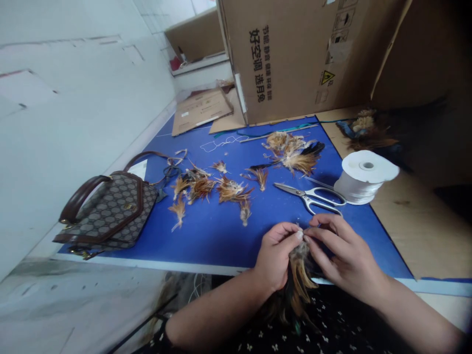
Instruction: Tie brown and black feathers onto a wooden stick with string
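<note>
A bunch of feathers [300,275], brown, tan and black, hangs tips down between my hands at the table's front edge. My left hand [276,253] is closed round its bound top, thumb and forefinger pinching the pale end. The fingertips of my right hand [341,248] are pinched together at that same end; what they hold, perhaps a thread, is too small to make out. Just beyond my right hand lie silver scissors [308,196], blades parted and pointing left. A white spool of ribbon or cord [359,177] stands upright behind them to the right.
Small feather bunches [199,184] lie across the blue table mat [214,236], with a larger feather pile [295,150] farther back. A patterned handbag [114,211] rests at the left. A big cardboard box [295,59] stands behind, and more dark feathers [376,132] lie at the right.
</note>
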`<act>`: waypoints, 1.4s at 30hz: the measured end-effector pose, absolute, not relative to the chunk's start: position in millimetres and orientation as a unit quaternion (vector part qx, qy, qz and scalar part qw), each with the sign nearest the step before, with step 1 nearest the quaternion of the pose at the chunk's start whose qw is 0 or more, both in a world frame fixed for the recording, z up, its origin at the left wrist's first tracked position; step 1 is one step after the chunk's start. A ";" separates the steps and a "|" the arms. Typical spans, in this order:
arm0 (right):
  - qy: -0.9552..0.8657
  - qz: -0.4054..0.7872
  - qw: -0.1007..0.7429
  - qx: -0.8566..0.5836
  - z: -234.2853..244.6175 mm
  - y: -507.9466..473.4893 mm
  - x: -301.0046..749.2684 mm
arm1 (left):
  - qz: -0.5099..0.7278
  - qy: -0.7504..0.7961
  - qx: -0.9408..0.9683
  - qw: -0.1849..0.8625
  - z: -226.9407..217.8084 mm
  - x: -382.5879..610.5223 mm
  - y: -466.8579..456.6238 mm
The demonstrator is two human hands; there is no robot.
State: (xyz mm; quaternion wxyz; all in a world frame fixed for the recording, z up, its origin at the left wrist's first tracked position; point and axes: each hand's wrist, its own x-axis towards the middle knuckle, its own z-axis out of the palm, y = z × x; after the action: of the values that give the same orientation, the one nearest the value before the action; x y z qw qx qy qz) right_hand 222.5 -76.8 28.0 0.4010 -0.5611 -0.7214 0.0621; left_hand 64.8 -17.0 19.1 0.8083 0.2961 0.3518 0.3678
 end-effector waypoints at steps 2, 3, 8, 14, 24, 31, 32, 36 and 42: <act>-0.726 0.070 0.392 -0.561 28.0 -76.4 222.3 | 0.356 0.337 0.306 0.816 16.6 63.0 -16.1; -0.728 0.075 0.388 -0.561 27.9 -76.1 222.2 | 0.349 0.331 0.307 0.822 15.1 62.3 -15.5; -0.721 0.060 0.402 -0.562 25.6 -74.2 219.3 | 0.302 0.305 0.305 0.850 8.9 60.8 -11.4; -0.708 0.073 0.425 -0.559 21.1 -72.9 218.0 | 0.280 0.308 0.334 0.846 11.7 58.1 -4.6; -0.734 0.078 0.413 -0.533 6.9 -77.9 226.0 | 0.283 0.298 0.289 0.865 8.7 54.6 0.0; -0.737 0.045 0.416 -0.530 9.5 -76.9 220.4 | 0.340 0.300 0.316 0.834 3.2 58.8 -2.2; -0.737 0.037 0.420 -0.528 9.6 -76.1 218.8 | 0.345 0.301 0.316 0.831 2.0 59.2 -2.7; -0.729 -0.013 0.434 -0.529 7.9 -72.7 212.4 | 0.345 0.306 0.309 0.832 -1.1 58.9 -3.6; -0.712 -0.019 0.451 -0.538 5.0 -72.9 207.4 | 0.328 0.318 0.292 0.840 4.0 56.6 -3.7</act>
State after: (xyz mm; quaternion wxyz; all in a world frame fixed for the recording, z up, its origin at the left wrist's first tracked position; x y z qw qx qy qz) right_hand 207.4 -72.9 5.0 0.4515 -0.5377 -0.7119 -0.0188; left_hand 56.6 -3.7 4.0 0.8405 0.2923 0.3176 0.3275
